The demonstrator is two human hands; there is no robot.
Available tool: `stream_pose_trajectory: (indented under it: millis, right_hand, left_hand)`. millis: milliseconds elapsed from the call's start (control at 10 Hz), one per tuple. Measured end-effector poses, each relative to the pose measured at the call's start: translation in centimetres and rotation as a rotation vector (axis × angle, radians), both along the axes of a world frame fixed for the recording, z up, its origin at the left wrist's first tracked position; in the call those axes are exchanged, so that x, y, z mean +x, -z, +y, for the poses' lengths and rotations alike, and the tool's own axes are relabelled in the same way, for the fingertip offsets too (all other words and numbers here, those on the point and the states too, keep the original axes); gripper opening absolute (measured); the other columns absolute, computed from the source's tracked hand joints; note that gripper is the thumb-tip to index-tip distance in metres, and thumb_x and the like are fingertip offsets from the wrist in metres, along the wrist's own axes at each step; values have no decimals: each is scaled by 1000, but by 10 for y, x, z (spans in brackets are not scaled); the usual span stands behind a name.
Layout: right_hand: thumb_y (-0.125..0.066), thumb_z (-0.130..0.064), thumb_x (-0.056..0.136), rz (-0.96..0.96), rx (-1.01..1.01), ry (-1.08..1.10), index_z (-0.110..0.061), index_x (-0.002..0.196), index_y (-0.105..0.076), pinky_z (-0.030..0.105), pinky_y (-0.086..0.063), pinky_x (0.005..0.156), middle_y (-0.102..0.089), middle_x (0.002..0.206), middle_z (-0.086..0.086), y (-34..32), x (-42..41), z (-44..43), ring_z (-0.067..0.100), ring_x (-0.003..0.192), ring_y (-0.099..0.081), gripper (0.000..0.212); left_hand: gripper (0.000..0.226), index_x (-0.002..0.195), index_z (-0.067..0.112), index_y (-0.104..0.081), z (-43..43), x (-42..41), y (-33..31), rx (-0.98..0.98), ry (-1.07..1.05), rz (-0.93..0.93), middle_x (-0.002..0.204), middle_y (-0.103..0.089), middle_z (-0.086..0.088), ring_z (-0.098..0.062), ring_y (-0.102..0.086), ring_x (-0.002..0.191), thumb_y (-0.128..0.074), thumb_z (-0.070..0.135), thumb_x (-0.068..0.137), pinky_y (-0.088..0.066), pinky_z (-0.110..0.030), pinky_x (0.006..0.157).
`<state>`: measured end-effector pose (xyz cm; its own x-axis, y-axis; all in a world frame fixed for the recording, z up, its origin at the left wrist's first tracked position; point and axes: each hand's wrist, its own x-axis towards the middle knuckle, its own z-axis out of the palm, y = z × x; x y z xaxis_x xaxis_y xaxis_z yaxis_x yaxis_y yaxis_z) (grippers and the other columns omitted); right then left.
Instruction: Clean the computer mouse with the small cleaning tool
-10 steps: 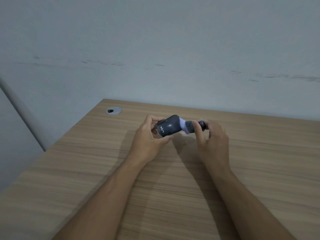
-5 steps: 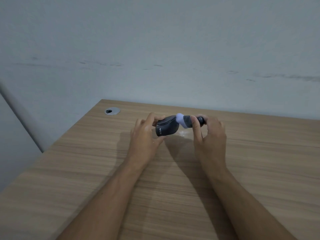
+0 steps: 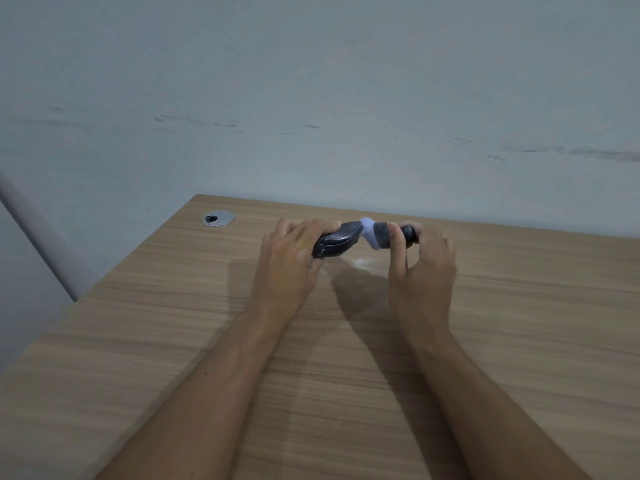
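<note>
since the prev frame we'd tipped the mouse flatter, above the desk. left hand clamped its sides; light, slick shell. right hand pinched the cleaning tool, soft tip on the mouse's front.

the mouse is left of the brush, touching it, above the table; a round cap sits far left.

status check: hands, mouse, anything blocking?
Left hand shut on mouse, held above desk. Right hand shut on cleaning tool, pale tip against mouse's end. Nothing in the way; cable port far left.
</note>
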<state>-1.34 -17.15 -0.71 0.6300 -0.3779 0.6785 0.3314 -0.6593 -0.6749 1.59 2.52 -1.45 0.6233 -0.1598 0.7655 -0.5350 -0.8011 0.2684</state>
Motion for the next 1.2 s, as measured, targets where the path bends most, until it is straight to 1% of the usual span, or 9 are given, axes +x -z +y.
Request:
stream_pose_trajectory:
  millis: [200, 400, 500, 700, 800, 900, 1000, 1100, 1200]
  right_hand:
    - [-52, -52, 110, -114, -142, -79, -20, 110, -74, 44, -49, 87, -68, 97, -10, -4, -6, 12, 18, 92, -54, 40]
    - [-61, -54, 105, 63, -85, 6, -34, 110, -74, 49, -49, 91, -69, 100, -15, 11, 16, -15, 19, 98, -57, 25]
    - [-67, -47, 103, 78, -176, 16, -35, 120, -76, 48, -51, 89, -70, 102, -14, 16, 14, -20, 22, 99, -59, 22]
    - [-62, -49, 102, 438, -482, 62, -46, 139, -69, 47, -51, 94, -64, 115, -5, 27, 9, -9, 26, 117, -55, 38]
    - [-61, -46, 103, 433, -548, 2, -41, 139, -69, 44, -56, 88, -62, 114, -1, 35, 7, -3, 27, 113, -55, 38]
    - [-66, -50, 100, 439, -524, -46, -41, 143, -68, 44, -56, 89, -61, 116, -1, 40, 5, -1, 26, 113, -56, 44]
    - [-65, -55, 99, 473, -504, -55, -43, 146, -64, 45, -55, 94, -57, 118, -3, 40, 6, -2, 24, 115, -53, 48]
    - [-63, -50, 100, 426, -478, -58, -34, 159, -52, 45, -52, 100, -57, 122, 2, 39, 4, -1, 27, 115, -51, 62]
    - [-58, -46, 101, 430, -429, -16, -18, 167, -39, 43, -40, 111, -56, 131, 8, 42, 1, -6, 31, 122, -50, 74]
  left_hand:
    - [56, 134, 23, -71, 3, 1, 0, -80, -2, -17, 118, -78, 10, -28, -60, 95, -90, 7, 84, -56, -53, 81]
    - [60, 134, 26, -67, 5, -6, 3, -296, 56, 246, 123, -75, 16, -19, -59, 112, -96, 27, 82, -56, -45, 94]
    - [59, 125, 27, -65, 3, -4, 6, -370, 19, 382, 115, -74, 14, -16, -57, 118, -98, 37, 77, -52, -35, 91]
    - [63, 117, 20, -58, -15, -3, 9, -467, -116, 567, 101, -60, 15, -21, -53, 123, -95, 49, 75, -49, -38, 95]
    - [66, 110, 22, -56, -22, -3, 11, -347, -189, 594, 105, -61, 15, -23, -50, 124, -88, 67, 72, -41, -38, 96]
    - [78, 115, 21, -61, -25, 0, 14, -191, -292, 615, 127, -61, 4, -26, -47, 134, -79, 81, 69, -35, -43, 103]
    - [86, 118, 21, -65, -25, 1, 15, -117, -329, 642, 130, -58, 1, -26, -46, 137, -73, 89, 65, -35, -45, 108]
    - [72, 104, 31, -65, -21, -3, 7, -177, -259, 661, 127, -59, 6, -20, -46, 135, -73, 91, 66, -33, -46, 114]
    - [71, 115, 26, -64, -4, -8, 1, -482, -150, 679, 125, -66, 9, -13, -54, 125, -62, 90, 84, -41, -46, 120]
